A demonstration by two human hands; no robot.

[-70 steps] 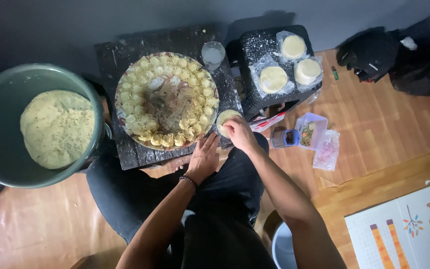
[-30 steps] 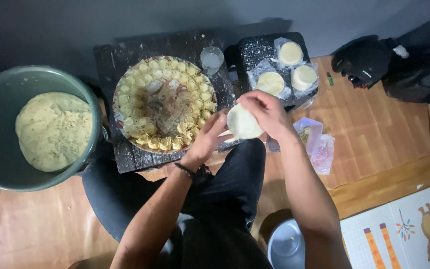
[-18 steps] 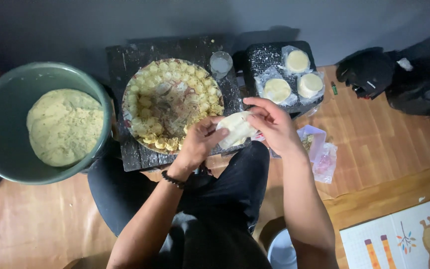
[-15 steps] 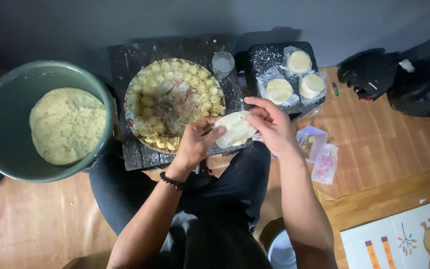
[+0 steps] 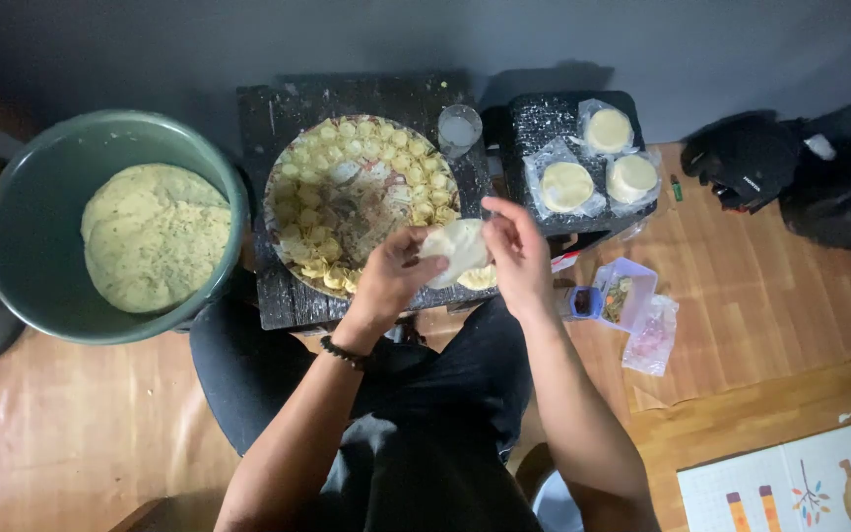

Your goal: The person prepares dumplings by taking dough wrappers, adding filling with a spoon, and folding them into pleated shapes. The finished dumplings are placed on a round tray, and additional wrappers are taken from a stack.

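My left hand point(image 5: 394, 273) and my right hand point(image 5: 514, 246) both grip one round, pale dough wrapper point(image 5: 457, 247), held between them just above the front right rim of a round patterned tray point(image 5: 288, 187). Small folded dumplings ring the tray's edge. Another pale wrapper point(image 5: 479, 279) lies on the dark board point(image 5: 278, 296) under my hands. A dark bead bracelet sits on my left wrist.
A large green basin point(image 5: 12, 236) with a mound of filling stands at the left. A glass cup point(image 5: 459, 128) sits behind the tray. Three stacks of wrappers in plastic point(image 5: 567, 185) rest on a black stand. Small plastic bags point(image 5: 632, 310) and a dark bag point(image 5: 751, 163) lie on the wooden floor at the right.
Both hands have lifted from the board with a wrapper and brought it up over the tray's front rim; the wrapper now sits flatter between my fingers.
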